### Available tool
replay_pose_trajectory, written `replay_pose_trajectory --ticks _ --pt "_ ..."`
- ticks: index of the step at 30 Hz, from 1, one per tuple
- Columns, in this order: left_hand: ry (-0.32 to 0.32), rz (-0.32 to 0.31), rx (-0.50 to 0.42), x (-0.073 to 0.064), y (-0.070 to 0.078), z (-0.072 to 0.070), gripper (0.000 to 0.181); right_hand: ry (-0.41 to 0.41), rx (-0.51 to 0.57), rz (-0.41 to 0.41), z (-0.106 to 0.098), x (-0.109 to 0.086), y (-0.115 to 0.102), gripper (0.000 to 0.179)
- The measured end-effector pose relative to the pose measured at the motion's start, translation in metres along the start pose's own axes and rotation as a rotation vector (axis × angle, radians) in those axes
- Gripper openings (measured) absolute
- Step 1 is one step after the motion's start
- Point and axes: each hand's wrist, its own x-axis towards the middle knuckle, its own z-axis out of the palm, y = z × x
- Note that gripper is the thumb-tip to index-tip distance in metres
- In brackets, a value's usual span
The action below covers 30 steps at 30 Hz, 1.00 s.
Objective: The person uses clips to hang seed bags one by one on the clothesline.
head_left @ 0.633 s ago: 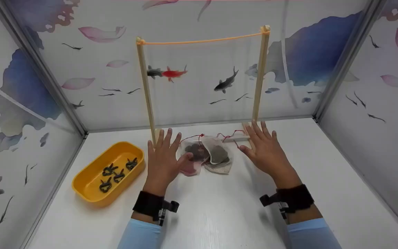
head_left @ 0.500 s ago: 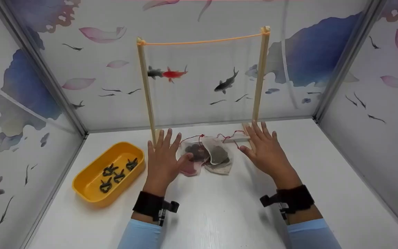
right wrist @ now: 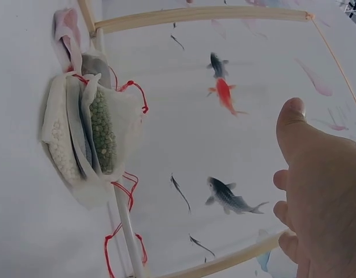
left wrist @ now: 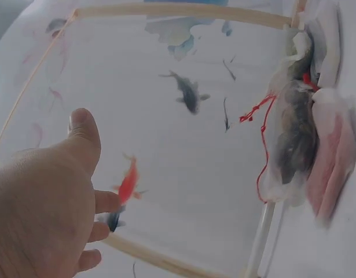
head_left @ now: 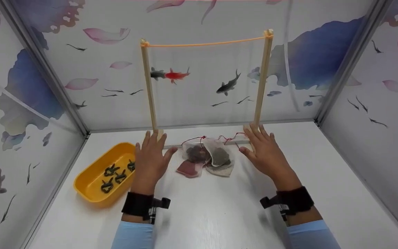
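The desk (head_left: 206,221) has a smooth white surface, rather glossy toward its near edge. Close to its left edge, the tray (head_left: 90,188) looks like smooth plastic with a slight shine; the small clips (head_left: 107,185) in it seem to be plastic too. Near the far edge, the posts (head_left: 263,79) are of pale, unpainted wood, matt in finish, and the white rod (right wrist: 127,226) is smooth, apparently plastic. The bags (head_left: 221,156) are made of thin, half-transparent mesh cloth, wrinkled, with cords (right wrist: 137,92) of red string. Beyond, the wall panels (head_left: 199,114) look smooth, between bars (head_left: 45,67) of grey metal.
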Motion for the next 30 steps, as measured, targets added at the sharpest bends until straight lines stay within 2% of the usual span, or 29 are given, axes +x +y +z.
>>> replay_pose_trajectory --ticks 5,8,11,14,17,20,23,26,30 --pt "-0.030 -0.119 -0.003 -0.004 -0.042 -0.019 0.063 -0.017 0.033 -0.028 0.005 0.004 -0.011 0.079" --pt "-0.092 -0.221 -0.007 -0.012 -0.071 -0.027 0.055 -0.016 0.043 -0.071 0.009 0.008 -0.020 0.077" --pt "-0.164 -0.344 -0.035 -0.019 -0.097 -0.030 0.055 -0.015 0.058 -0.127 0.014 0.010 -0.030 0.074" --pt "-0.241 -0.450 -0.044 -0.023 -0.115 -0.032 0.060 -0.024 0.077 -0.200 0.019 0.012 -0.043 0.072" --pt "-0.315 -0.518 -0.060 -0.024 -0.125 -0.032 0.061 -0.043 0.096 -0.274 0.025 0.014 -0.058 0.070" --pt "-0.379 -0.548 -0.088 -0.022 -0.128 -0.029 0.051 -0.062 0.110 -0.334 0.031 0.015 -0.072 0.069" --pt "-0.413 -0.536 -0.103 -0.022 -0.128 -0.025 0.030 -0.081 0.115 -0.375 0.036 0.014 -0.083 0.069" --pt "-0.394 -0.507 -0.093 -0.023 -0.129 -0.020 0.013 -0.105 0.118 -0.406 0.040 0.013 -0.089 0.068" --pt "-0.343 -0.478 -0.075 -0.024 -0.132 -0.017 0.014 -0.126 0.115 -0.424 0.041 0.011 -0.092 0.065"
